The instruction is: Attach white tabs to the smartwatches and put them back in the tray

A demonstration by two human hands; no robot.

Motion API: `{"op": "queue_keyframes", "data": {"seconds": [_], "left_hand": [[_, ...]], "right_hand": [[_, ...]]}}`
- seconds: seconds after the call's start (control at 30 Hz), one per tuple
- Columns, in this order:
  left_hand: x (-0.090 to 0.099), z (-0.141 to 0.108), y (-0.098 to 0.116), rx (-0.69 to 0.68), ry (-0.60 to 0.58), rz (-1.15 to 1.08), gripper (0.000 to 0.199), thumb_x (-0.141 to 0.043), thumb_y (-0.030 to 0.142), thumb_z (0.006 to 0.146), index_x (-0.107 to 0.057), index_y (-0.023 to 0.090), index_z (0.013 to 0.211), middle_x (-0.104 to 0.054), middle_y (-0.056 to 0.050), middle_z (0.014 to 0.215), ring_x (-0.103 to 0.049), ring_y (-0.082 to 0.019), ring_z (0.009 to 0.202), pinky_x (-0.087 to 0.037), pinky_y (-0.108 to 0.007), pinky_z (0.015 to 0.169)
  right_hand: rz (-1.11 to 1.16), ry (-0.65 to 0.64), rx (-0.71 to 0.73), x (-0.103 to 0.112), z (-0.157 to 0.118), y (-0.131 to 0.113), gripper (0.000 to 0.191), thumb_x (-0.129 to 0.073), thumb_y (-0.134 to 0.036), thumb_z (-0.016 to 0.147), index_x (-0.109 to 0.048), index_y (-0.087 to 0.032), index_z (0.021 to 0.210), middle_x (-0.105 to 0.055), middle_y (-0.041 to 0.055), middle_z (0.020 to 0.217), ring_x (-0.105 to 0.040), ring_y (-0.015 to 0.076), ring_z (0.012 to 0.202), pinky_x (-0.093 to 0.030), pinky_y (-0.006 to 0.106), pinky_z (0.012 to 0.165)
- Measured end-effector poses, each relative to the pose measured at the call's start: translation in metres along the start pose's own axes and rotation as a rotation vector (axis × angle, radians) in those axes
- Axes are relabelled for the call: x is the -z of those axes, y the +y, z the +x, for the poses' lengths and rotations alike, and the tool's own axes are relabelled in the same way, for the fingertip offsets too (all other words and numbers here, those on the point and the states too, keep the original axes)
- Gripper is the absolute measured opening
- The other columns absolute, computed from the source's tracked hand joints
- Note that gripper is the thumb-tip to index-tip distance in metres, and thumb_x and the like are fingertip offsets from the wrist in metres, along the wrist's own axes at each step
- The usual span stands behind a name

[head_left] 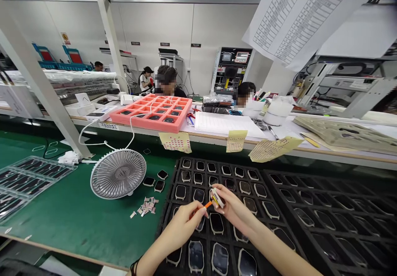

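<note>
Over the tray of watches, my two hands meet. My left hand (190, 215) pinches a thin orange stick-like tool (208, 204), its tip against the side of a watch case (217, 198). My right hand (230, 203) is closed around that pale-framed case and holds it tilted on edge. A small yellow part shows where tool and case meet; what it is I cannot make out. Beneath both hands lies a black foam tray (173, 181) with rows of square dark-screened watches (216, 223), one per pocket.
A second black tray (269, 185) of watches adjoins on the right. Left on the green mat stand a grey fan (119, 173), a few loose watches (159, 186) and small metallic pieces (145, 206). A pink tray (149, 124) sits on the shelf; co-workers sit beyond.
</note>
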State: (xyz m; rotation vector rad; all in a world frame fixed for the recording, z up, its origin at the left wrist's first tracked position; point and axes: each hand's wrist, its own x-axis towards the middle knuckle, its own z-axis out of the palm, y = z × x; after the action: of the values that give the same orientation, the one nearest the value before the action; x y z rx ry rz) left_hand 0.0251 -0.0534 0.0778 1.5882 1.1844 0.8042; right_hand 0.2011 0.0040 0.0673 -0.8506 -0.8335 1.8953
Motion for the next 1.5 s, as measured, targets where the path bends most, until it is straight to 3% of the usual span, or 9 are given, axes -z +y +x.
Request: {"op": "queue_keyframes", "data": {"seconds": [0.07, 0.23, 0.63, 0.9, 1.07, 1.27, 1.43, 1.5], "left_hand": [[-0.004, 0.002, -0.001, 0.016, -0.024, -0.092, 0.038, -0.037, 0.044, 0.091, -0.058, 0.016, 0.079, -0.038, 0.006, 0.056, -0.034, -0.01, 0.05, -0.027, -0.021, 0.048], [-0.007, 0.006, -0.008, 0.017, 0.052, -0.18, 0.041, -0.038, 0.051, 0.089, -0.055, 0.016, 0.075, -0.033, 0.008, 0.052, -0.029, -0.008, 0.045, -0.022, -0.021, 0.044], [-0.002, 0.005, -0.01, -0.007, 0.084, -0.195, 0.044, -0.042, 0.054, 0.087, -0.058, 0.015, 0.074, -0.033, 0.008, 0.049, -0.027, -0.008, 0.042, -0.02, -0.02, 0.041], [0.001, 0.01, -0.003, 0.012, 0.002, -0.381, 0.046, -0.051, 0.059, 0.081, -0.06, 0.015, 0.07, -0.032, 0.01, 0.043, -0.019, -0.004, 0.034, -0.014, -0.019, 0.035], [-0.005, 0.012, -0.01, 0.027, 0.014, -0.493, 0.049, -0.056, 0.063, 0.077, -0.057, 0.015, 0.069, -0.032, 0.011, 0.042, -0.018, -0.003, 0.033, -0.014, -0.017, 0.032], [-0.009, 0.011, -0.013, 0.031, 0.034, -0.614, 0.049, -0.061, 0.064, 0.074, -0.053, 0.016, 0.067, -0.03, 0.012, 0.041, -0.014, -0.002, 0.033, -0.013, -0.017, 0.031], [-0.003, 0.011, -0.015, 0.053, 0.053, -0.546, 0.051, -0.058, 0.066, 0.074, -0.054, 0.016, 0.067, -0.032, 0.012, 0.04, -0.016, -0.002, 0.033, -0.014, -0.017, 0.032], [0.0, 0.012, -0.015, 0.057, 0.11, -0.494, 0.052, -0.055, 0.067, 0.075, -0.052, 0.017, 0.066, -0.03, 0.012, 0.039, -0.017, -0.003, 0.033, -0.014, -0.018, 0.033]], "right_hand": [[0.036, -0.025, 0.004, -0.007, 0.0, 0.004, 0.031, -0.082, -0.034, 0.065, -0.065, -0.019, 0.086, -0.063, -0.0009, 0.068, -0.051, 0.0072, 0.052, -0.03, 0.018, 0.044], [0.041, -0.05, 0.014, -0.019, -0.003, 0.008, 0.027, -0.079, -0.034, 0.07, -0.064, -0.02, 0.087, -0.061, -0.001, 0.072, -0.049, 0.0073, 0.053, -0.029, 0.02, 0.046], [-0.1, -0.049, 0.142, -0.029, -0.009, 0.011, 0.023, -0.07, -0.037, 0.078, -0.06, -0.022, 0.093, -0.061, -0.0005, 0.08, -0.052, 0.0095, 0.057, -0.032, 0.022, 0.048], [-0.043, -0.112, 0.098, -0.031, -0.01, 0.011, 0.028, -0.069, -0.04, 0.08, -0.063, -0.023, 0.102, -0.061, 0.0, 0.083, -0.047, 0.0062, 0.049, -0.026, 0.021, 0.042], [0.085, -0.081, 0.013, -0.035, -0.011, 0.011, 0.032, -0.074, -0.038, 0.074, -0.067, -0.021, 0.101, -0.062, 0.0011, 0.078, -0.035, 0.0026, 0.042, -0.02, 0.019, 0.037], [0.203, -0.041, -0.009, -0.042, -0.008, 0.018, 0.039, -0.081, -0.037, 0.064, -0.068, -0.018, 0.095, -0.064, 0.0012, 0.07, -0.026, 0.0008, 0.037, -0.025, 0.019, 0.037], [0.202, -0.028, 0.007, -0.039, -0.003, 0.023, 0.033, -0.079, -0.036, 0.066, -0.064, -0.021, 0.091, -0.06, -0.0035, 0.062, -0.023, 0.002, 0.037, -0.024, 0.021, 0.039], [0.169, -0.017, 0.035, -0.037, -0.004, 0.023, 0.028, -0.077, -0.034, 0.07, -0.062, -0.022, 0.09, -0.057, -0.0049, 0.06, -0.025, 0.003, 0.038, -0.023, 0.02, 0.04]]}}
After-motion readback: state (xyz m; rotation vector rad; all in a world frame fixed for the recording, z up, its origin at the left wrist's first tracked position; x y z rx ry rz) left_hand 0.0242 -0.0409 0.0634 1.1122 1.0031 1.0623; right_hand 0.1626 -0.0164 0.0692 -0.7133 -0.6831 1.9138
